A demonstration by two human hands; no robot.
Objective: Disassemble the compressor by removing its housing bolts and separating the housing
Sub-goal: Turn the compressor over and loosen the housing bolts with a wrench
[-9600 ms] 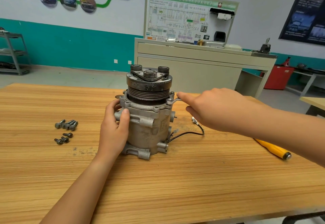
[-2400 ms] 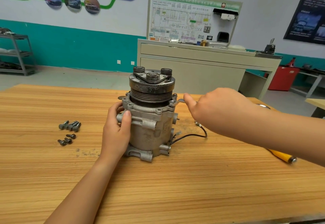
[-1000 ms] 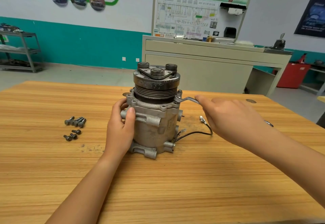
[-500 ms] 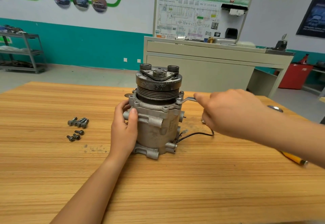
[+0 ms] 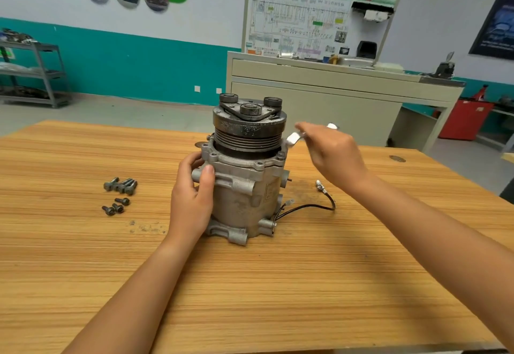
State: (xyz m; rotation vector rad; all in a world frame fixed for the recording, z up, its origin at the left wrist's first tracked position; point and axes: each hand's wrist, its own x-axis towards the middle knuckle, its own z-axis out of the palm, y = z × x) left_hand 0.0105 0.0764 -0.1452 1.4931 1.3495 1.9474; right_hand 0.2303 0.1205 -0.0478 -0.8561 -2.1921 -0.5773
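Note:
A grey metal compressor point(image 5: 246, 187) stands upright on the wooden table point(image 5: 250, 284), its dark pulley and clutch on top. My left hand point(image 5: 192, 195) grips its housing on the left side, thumb across the front. My right hand point(image 5: 331, 156) holds a small silver wrench point(image 5: 294, 139) in the air just right of the pulley, its head lifted a little above a bolt point(image 5: 281, 155) on the housing's top flange. The wrench looks blurred. A black wire point(image 5: 308, 206) runs from the compressor's base to the right across the table.
Several removed bolts point(image 5: 119, 195) lie in two small groups on the table left of the compressor. A beige bench point(image 5: 319, 86) with a wiring diagram board stands behind the table. A red bin point(image 5: 464, 120) sits far right, a metal shelf point(image 5: 33, 73) far left.
My right hand has lifted the wrench up off the flange bolt where it sat half a second ago. My left hand keeps its grip on the housing. The camera has shifted slightly.

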